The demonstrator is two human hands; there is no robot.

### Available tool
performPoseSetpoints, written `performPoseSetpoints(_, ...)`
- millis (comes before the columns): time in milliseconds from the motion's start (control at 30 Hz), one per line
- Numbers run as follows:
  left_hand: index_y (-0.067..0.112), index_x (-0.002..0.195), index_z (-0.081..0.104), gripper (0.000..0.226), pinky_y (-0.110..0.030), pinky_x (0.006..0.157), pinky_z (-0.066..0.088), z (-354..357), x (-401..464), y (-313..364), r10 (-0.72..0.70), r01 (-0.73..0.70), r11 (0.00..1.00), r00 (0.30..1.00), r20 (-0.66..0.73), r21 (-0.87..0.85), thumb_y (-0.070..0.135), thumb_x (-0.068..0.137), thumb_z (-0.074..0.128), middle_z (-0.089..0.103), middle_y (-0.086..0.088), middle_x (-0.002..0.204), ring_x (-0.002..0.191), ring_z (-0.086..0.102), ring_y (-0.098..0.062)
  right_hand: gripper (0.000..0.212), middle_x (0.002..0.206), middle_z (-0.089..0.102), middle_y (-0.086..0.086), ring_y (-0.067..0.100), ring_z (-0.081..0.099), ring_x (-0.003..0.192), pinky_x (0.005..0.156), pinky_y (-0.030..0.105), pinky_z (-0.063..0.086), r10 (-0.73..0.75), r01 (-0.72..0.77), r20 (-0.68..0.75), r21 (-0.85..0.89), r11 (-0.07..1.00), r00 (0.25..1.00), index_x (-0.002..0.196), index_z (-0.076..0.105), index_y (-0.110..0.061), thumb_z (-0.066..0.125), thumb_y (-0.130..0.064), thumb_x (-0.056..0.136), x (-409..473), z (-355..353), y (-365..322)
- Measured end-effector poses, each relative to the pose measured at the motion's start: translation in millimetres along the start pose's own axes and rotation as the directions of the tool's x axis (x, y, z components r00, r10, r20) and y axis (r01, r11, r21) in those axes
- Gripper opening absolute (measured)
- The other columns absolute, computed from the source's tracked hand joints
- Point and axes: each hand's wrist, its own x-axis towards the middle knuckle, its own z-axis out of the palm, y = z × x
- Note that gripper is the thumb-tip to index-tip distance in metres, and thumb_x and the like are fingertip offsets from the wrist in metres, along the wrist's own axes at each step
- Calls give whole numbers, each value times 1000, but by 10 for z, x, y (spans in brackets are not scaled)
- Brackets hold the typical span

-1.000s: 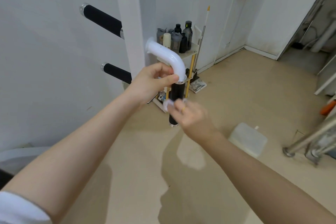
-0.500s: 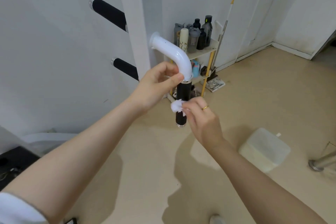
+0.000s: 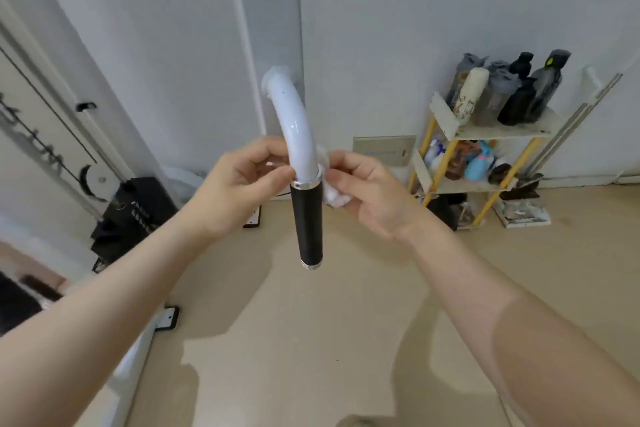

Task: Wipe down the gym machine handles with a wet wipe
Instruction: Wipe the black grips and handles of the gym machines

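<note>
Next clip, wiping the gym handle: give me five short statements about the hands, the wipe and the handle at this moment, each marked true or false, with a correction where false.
1. The right hand holds the white wipe. True.
2. The wipe is at the bottom end cap of the black grip. False: it sits near the silver ring at the grip's top.
3. The left hand touches the white curved tube just above the ring. True.
4. The black grip points straight up. False: it hangs downward from the tube.
5. The shelf rack holding bottles stands left of the handle. False: it stands to the right.
</note>
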Motion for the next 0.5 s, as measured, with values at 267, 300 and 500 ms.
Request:
performPoseSetpoints(267,20,115,63,24,-28,93,50,356,-456,260,-24,188,954,823,-568,233,11,94,53,70,11,100,97,65,-6,14,83,67,0,13,64,78,78,27,50,113,-115,88,19,993,990,91,64,-16,58,-4,85,-105,197,93)
performPoseSetpoints(300,18,118,62,27,-26,93,50,382,-477,302,-22,198,951,809,-588,236,11,94,54,71,9,103,98,65,-5,14,85,66,3,15,63,78,78,28,48,75,-75,49,-18,997,996,88,63,-17,59,-5,85,-78,270,64)
performPoseSetpoints(500,29,128,55,47,-27,97,48,468,-566,375,-80,308,910,789,-610,279,10,86,64,69,5,109,100,65,-4,27,76,65,2,13,60,63,75,32,54,251,-280,-150,-225,933,956,75,66,-21,54,-1,87,-370,406,392)
